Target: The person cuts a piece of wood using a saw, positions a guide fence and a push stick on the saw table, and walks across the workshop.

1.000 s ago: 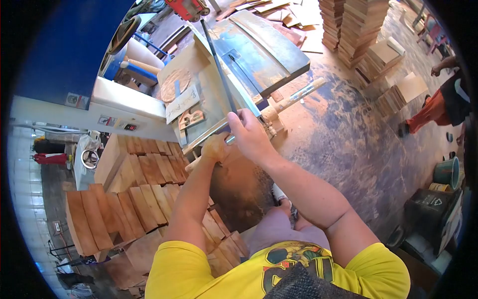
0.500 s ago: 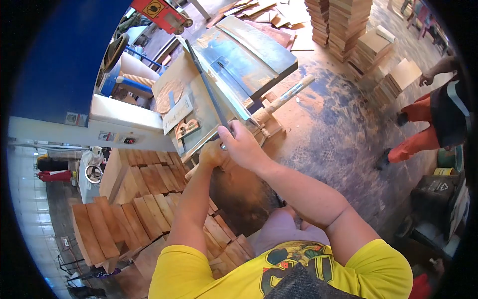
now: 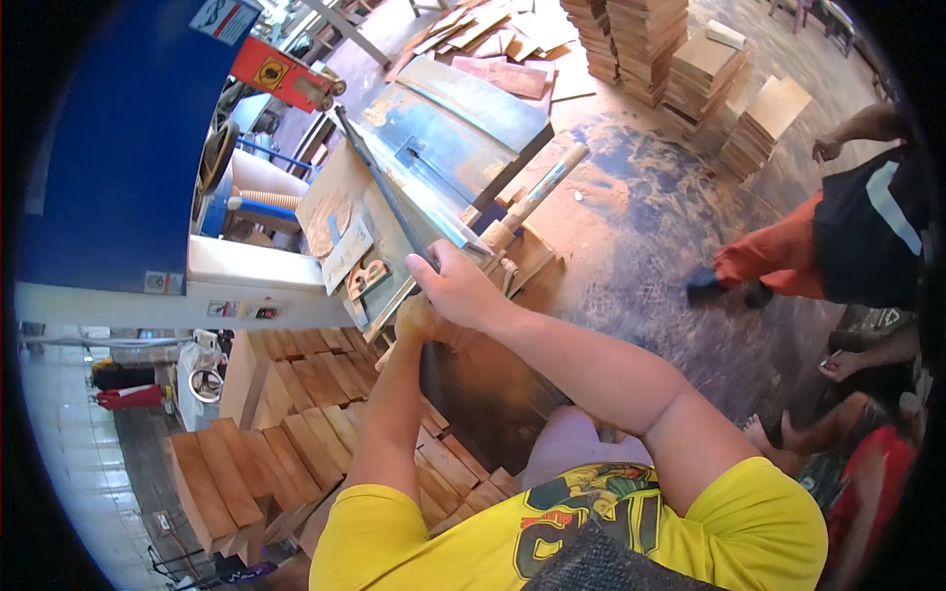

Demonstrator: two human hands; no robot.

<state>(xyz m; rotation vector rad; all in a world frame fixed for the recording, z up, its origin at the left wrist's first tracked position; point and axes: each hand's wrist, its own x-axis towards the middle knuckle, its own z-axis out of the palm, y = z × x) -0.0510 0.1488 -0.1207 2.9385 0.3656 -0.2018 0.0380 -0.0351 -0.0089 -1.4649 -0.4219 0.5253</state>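
My right hand [image 3: 455, 286] is closed at the near end of a long dark bar [image 3: 379, 182], its thumb lying along the top. This bar runs across the machine table [image 3: 394, 231] toward the far side. Just below and to the left, my left hand [image 3: 419, 320] is closed at the table's near edge; my right hand partly covers it, so what its fingers hold is hidden. Left of the bar lie a wooden-handled tool [image 3: 368, 279], a white marked card [image 3: 347, 254] and a round carved-looking wooden piece [image 3: 325, 219].
Stacked wooden boards [image 3: 305, 443] stand at lower left beside a blue machine cabinet [image 3: 108, 148]. A blue-topped table [image 3: 443, 123] adjoins the machine. Tall board stacks [image 3: 655, 49] rise behind. At right, a person in orange trousers [image 3: 778, 246] stands and another person sits low.
My view has shifted, while both hands stay together at the bar's near end. The person in orange trousers has stepped closer, and more of the seated person shows at lower right.
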